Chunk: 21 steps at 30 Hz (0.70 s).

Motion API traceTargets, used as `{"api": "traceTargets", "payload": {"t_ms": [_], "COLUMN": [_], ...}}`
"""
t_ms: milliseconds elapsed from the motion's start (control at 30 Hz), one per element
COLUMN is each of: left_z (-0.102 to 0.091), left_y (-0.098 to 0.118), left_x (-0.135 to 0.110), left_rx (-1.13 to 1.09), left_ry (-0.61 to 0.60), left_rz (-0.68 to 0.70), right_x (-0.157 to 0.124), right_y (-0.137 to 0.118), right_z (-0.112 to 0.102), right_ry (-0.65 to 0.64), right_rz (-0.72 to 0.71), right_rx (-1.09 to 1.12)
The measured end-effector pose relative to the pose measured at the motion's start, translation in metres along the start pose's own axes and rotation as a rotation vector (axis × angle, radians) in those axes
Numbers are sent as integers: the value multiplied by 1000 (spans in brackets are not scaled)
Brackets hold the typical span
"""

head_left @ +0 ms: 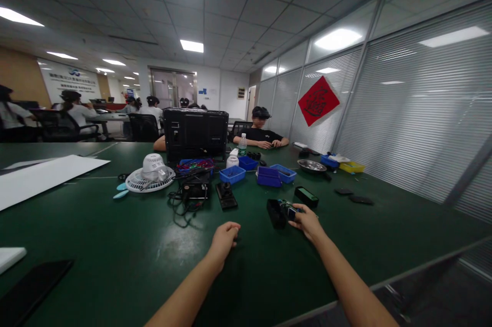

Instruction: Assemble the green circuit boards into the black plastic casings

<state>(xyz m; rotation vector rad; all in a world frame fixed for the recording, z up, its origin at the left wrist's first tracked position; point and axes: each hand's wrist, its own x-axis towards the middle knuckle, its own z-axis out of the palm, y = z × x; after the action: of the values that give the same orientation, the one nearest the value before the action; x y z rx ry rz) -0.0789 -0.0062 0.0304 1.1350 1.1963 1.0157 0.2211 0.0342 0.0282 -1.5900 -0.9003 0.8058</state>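
My left hand [224, 239] rests on the green table [115, 245] curled into a loose fist, with nothing visible in it. My right hand [306, 220] is further out to the right, its fingers closed on a small dark device with a blue part [289, 210]. The device touches a black box-like block [276, 212] standing just left of my right hand. A flat black and green case [306, 196] lies just beyond.
Ahead lie a white fan [150, 176], tangled cables, a black unit [226, 196], blue trays [232, 174], a metal dish [311, 165] and a big black case [195, 134]. A person [262, 134] sits across the table. White sheet [42, 176] at left. Glass wall at right.
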Motion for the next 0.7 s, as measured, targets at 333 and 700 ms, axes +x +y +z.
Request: {"api": "traceTargets", "payload": {"t_ms": [333,700], "left_z": [66,76], "left_y": [-3,-7], "left_x": [9,-1], "left_rx": [428,701], "left_ry": [-188,-151], "left_rz": [280,417], "right_x": [20,-14], "right_y": [2,-30], "right_z": [-3,26], "right_ry": [200,303], "right_rz": [109,-391], "right_rx": [80,-346]}}
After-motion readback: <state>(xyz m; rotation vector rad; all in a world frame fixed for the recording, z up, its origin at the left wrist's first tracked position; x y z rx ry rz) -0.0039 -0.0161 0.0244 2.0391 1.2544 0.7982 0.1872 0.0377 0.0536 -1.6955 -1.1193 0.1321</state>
